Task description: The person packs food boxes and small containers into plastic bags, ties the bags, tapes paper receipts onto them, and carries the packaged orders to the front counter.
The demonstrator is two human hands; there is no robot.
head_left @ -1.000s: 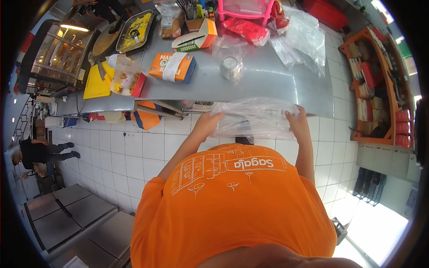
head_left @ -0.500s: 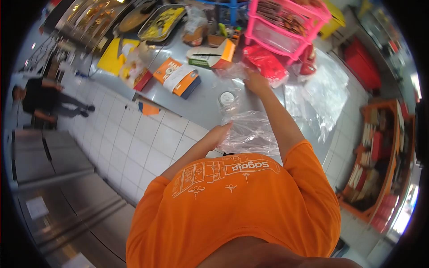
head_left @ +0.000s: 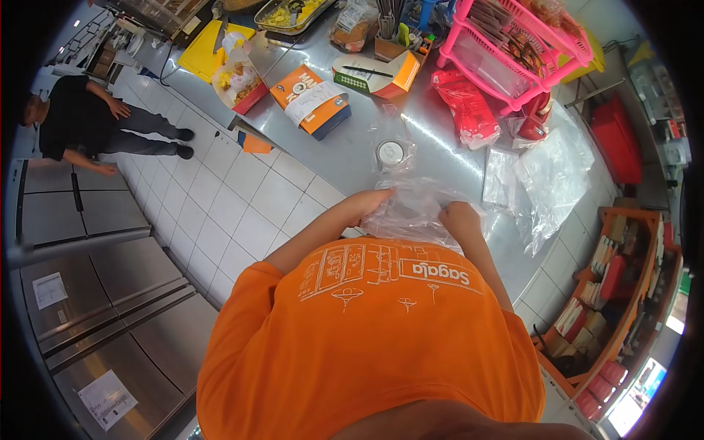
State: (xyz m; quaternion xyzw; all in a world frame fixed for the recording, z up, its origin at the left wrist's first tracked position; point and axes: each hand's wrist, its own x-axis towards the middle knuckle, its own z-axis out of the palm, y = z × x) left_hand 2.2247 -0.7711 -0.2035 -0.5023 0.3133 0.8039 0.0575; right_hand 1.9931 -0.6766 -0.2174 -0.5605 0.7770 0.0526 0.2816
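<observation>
A clear plastic bag (head_left: 414,209) is spread at the near edge of the steel table, in front of my shirt. My left hand (head_left: 372,204) is closed on its left side, and my right hand (head_left: 463,218) grips the right side with curled fingers. Just beyond the bag stands a cup with a round lid (head_left: 390,153), wrapped in a clear plastic bag. Farther back are an orange and blue box (head_left: 309,101) with a paper slip around it and an open green, white and orange box (head_left: 378,75).
A pink rack (head_left: 499,62) stands beyond a red plastic packet (head_left: 467,110). Clear plastic sheets (head_left: 554,169) lie at the right. A red-sided food box (head_left: 240,84) sits at the left edge. A person in black (head_left: 81,121) walks left of the table, near steel fridges (head_left: 117,286).
My right hand has come back from beside the red packet to the clear bag and grips it. My left hand stays on the bag. The person in black is closer.
</observation>
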